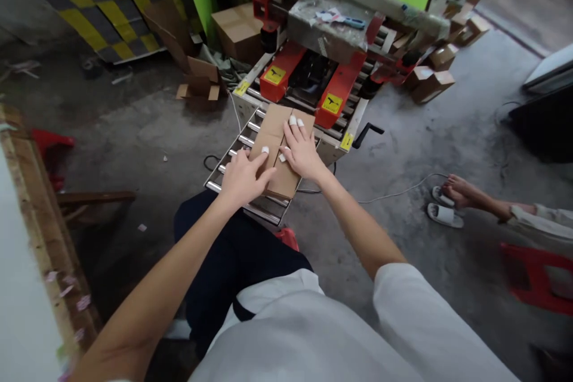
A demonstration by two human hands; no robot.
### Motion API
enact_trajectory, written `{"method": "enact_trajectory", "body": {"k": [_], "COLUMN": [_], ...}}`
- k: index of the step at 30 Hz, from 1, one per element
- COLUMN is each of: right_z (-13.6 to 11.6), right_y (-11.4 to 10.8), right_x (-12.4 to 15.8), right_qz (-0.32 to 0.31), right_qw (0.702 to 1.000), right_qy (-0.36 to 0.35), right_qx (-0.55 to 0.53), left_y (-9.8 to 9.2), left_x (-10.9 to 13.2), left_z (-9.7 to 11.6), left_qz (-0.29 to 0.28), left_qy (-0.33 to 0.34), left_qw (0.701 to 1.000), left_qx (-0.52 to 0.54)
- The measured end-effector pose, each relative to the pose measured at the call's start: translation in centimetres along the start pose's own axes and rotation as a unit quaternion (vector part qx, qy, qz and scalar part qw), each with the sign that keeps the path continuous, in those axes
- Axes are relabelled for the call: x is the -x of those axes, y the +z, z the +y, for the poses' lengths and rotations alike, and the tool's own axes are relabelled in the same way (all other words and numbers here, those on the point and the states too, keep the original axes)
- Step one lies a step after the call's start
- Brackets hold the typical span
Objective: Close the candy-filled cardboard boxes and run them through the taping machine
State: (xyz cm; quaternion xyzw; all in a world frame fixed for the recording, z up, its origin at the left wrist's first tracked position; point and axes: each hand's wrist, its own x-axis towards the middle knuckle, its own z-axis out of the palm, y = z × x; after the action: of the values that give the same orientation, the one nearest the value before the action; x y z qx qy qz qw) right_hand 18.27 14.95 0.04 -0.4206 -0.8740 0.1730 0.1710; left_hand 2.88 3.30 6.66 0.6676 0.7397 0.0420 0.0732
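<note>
A small brown cardboard box [274,125] with closed flaps lies on the metal rollers [233,158] of a carton sealing machine [313,65]. My left hand [244,178] presses flat on the box's near left part, fingers stretched out. My right hand [302,149] lies flat on its right side, fingers spread toward the machine's red side belts [338,92]. White tape wraps several fingertips. Neither hand grips anything.
Loose cardboard boxes [237,30] are piled behind and to the right of the machine [430,80]. Another person's feet in white sandals [447,200] rest on the concrete floor at right, near a red stool [537,277]. A cable [398,191] runs across the floor. A wooden edge [31,203] lies left.
</note>
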Motion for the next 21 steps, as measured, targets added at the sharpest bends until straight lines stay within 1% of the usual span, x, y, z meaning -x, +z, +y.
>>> {"method": "enact_trajectory", "body": {"k": [2, 3, 5, 6, 7, 10, 12, 14, 16, 18, 19, 21], "right_z": [0.4, 0.2, -0.9, -1.7, -2.5, -4.6, -5.3, -5.1, -3.9, -1.8, -0.4, 2.9], "right_y": [-0.4, -0.5, -0.2, 0.0, 0.2, 0.8, 1.1, 1.4, 1.0, -0.3, -1.2, -2.8], "right_x": [-0.3, -0.2, 1.0, 2.0, 3.0, 6.0, 6.7, 5.8, 3.7, 0.9, -0.6, -4.2], "right_qz": [-0.008, -0.004, 0.010, 0.013, 0.011, 0.004, 0.011, 0.014, 0.011, 0.021, 0.032, 0.075], "right_qw": [1.000, 1.000, 1.000, 1.000, 0.999, 0.996, 0.995, 0.993, 0.992, 0.992, 0.992, 0.993], "right_qy": [-0.004, -0.001, -0.007, -0.019, -0.037, -0.089, -0.099, -0.105, -0.113, -0.110, -0.105, -0.079], "right_qx": [0.011, 0.014, 0.013, 0.011, 0.008, 0.013, 0.028, 0.045, 0.057, 0.060, 0.056, 0.040], "left_y": [1.3, 2.2, 3.8, 4.5, 5.0, 6.0, 6.4, 6.9, 7.6, 8.0, 8.1, 8.0], "left_x": [-0.3, -0.5, -0.9, -1.1, -1.4, -2.3, -2.8, -2.9, -2.1, -0.1, 1.2, 4.0], "left_z": [-0.6, -0.8, -1.1, -1.3, -1.5, -2.3, -2.9, -3.3, -3.4, -3.4, -3.4, -4.0], "left_qz": [0.050, 0.082, 0.135, 0.151, 0.157, 0.145, 0.150, 0.177, 0.213, 0.230, 0.234, 0.243], "left_qy": [0.001, -0.003, -0.019, -0.031, -0.042, -0.053, -0.045, -0.055, -0.082, -0.092, -0.090, -0.084], "left_qw": [0.998, 0.994, 0.981, 0.971, 0.959, 0.931, 0.918, 0.901, 0.877, 0.857, 0.853, 0.859], "left_qx": [0.041, 0.067, 0.141, 0.185, 0.230, 0.329, 0.365, 0.393, 0.423, 0.451, 0.457, 0.443]}}
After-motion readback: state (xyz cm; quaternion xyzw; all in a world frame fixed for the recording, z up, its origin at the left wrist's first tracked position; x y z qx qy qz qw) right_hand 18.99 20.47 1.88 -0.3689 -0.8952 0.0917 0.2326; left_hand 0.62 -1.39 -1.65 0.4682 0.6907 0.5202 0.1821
